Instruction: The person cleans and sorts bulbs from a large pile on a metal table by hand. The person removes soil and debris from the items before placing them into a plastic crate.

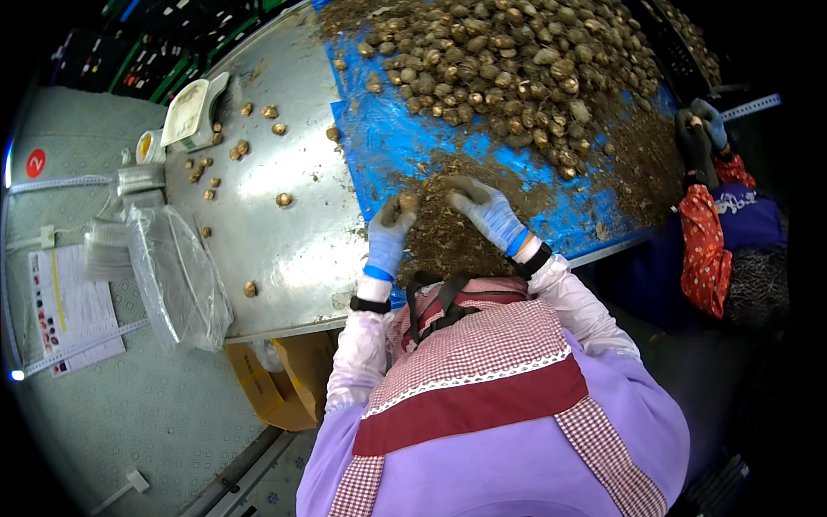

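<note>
My left hand (390,231), in a blue glove with a dark, dirty palm, is closed around a small brown taro corm (407,202). To its right, my right hand (489,211) wears a matching glove. Its fingers reach forward and to the left, thumb apart, and nothing shows between them. Both hands are over dark soil and peelings (441,233) spread on a blue plastic sheet (370,164). A large heap of similar taro corms (508,73) lies beyond them on the same sheet.
Several loose corms (283,199) dot the bare metal table (293,250) on the left. A white scoop-shaped tray (191,112) and clear plastic bags (177,276) sit at its left edge. At right, a co-worker's gloved hands (702,133) hold a corm. A cardboard box (276,388) stands below.
</note>
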The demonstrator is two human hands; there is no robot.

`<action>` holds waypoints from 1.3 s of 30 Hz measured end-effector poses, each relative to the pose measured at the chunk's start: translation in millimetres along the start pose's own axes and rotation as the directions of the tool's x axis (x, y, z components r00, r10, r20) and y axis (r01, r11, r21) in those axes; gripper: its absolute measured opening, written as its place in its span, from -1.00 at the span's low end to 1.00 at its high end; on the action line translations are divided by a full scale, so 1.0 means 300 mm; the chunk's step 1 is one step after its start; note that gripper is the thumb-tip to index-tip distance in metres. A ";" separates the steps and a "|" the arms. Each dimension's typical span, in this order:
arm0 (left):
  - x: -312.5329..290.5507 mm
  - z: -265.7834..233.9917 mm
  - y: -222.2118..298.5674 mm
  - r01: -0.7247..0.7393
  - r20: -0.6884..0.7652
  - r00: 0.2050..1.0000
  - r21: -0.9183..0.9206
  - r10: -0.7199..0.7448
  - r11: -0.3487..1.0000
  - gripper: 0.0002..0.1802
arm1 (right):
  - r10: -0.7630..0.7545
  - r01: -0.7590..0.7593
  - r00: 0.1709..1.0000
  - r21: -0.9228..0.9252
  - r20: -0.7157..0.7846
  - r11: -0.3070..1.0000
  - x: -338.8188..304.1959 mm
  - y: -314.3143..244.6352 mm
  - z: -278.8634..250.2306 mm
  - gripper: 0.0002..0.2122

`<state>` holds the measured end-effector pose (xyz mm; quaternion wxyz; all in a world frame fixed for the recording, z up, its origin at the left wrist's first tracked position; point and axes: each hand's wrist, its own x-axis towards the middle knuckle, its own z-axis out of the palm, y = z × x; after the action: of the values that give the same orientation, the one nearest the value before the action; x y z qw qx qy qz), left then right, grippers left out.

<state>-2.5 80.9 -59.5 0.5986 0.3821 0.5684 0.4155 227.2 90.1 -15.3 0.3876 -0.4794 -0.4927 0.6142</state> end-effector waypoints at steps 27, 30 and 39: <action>-0.268 0.189 0.205 -0.067 0.222 0.969 -0.182 0.107 0.981 -0.30 | 0.040 -0.027 0.998 0.282 -0.040 0.959 -0.117 -0.020 0.004 -0.62; -0.275 0.190 0.209 -0.017 0.158 0.987 -0.140 0.039 0.990 -0.32 | -0.080 0.129 0.982 0.306 -0.168 0.943 -0.120 -0.040 0.033 -0.61; -0.275 0.184 0.191 0.049 0.222 0.975 -0.152 -0.014 0.987 -0.32 | -0.046 0.061 0.998 0.361 -0.049 0.931 -0.151 -0.085 0.064 -0.71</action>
<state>48.2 25.8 27.2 0.6926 0.3686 0.4701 0.4042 219.7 48.1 20.1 0.4954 -0.3982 -0.3765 0.6740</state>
